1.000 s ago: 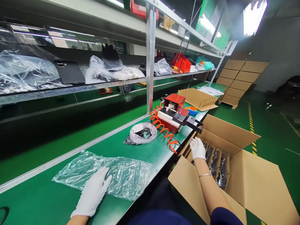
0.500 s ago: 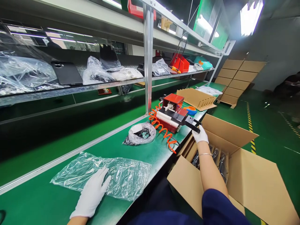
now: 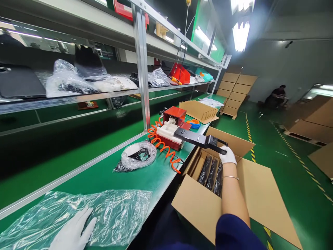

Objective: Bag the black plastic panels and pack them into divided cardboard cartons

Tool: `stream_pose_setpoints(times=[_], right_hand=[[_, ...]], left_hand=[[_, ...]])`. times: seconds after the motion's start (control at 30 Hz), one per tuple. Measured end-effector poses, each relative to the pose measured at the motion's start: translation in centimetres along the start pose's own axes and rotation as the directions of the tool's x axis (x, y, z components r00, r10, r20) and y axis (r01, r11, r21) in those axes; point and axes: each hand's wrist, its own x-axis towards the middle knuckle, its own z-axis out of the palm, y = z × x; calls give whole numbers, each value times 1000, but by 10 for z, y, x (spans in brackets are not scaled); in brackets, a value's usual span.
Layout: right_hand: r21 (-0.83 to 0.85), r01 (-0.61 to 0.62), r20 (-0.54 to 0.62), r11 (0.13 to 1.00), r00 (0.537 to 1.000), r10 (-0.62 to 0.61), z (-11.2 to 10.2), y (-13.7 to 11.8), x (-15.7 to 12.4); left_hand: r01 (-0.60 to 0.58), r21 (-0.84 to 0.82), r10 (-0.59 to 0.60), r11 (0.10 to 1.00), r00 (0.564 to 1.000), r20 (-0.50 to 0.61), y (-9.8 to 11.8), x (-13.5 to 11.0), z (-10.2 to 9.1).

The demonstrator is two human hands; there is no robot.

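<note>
My right hand [image 3: 228,155], in a white glove, is closed round the end of the black handle [image 3: 200,140] of a red and white machine [image 3: 171,127] that stands on the green bench. The handle juts out over an open cardboard box [image 3: 260,198] holding several black items in plastic [image 3: 211,172] between dividers. My left hand [image 3: 73,233], also gloved, lies flat with fingers spread on a clear plastic bag [image 3: 114,212] at the near left of the bench.
An orange coiled hose [image 3: 162,147] runs from the machine. A bagged bundle of black parts [image 3: 137,157] lies mid-bench. Cardboard dividers [image 3: 199,111] sit farther along. Shelves with bagged goods [image 3: 67,81] rise behind. Stacked boxes [image 3: 234,92] and a seated person [image 3: 276,95] are far right.
My right hand rose out of the box and took hold of the machine's handle. The view swung right. My left hand has stayed on the plastic bag.
</note>
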Motion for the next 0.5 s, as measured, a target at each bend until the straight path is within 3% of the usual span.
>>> stream_pose_setpoints(times=[0.13,0.23,0.33,0.4,0.47,0.5], right_hand=[[228,-15,-46,973,999,26,-3,-27,-9],[379,1,22,925,1000,-10,-18,-63,-22],[492,9,144,871,985,-91,-20,-105,-36],[471,17,245,882,958,-149,-5,-133,-48],[424,20,418,905,882,-216,21,-156,-65],[409,16,525,913,814,-249,38,-166,-76]], left_hand=[[-13,-60,11,998,1000,-28,-8,2,10],[-6,-97,-3,995,997,-83,8,3,1],[29,-125,-58,992,969,-240,43,6,-34],[20,-161,-77,987,931,-357,73,7,-69],[-56,-267,-54,962,921,-386,103,4,-106],[-148,-339,29,929,942,-334,118,1,-122]])
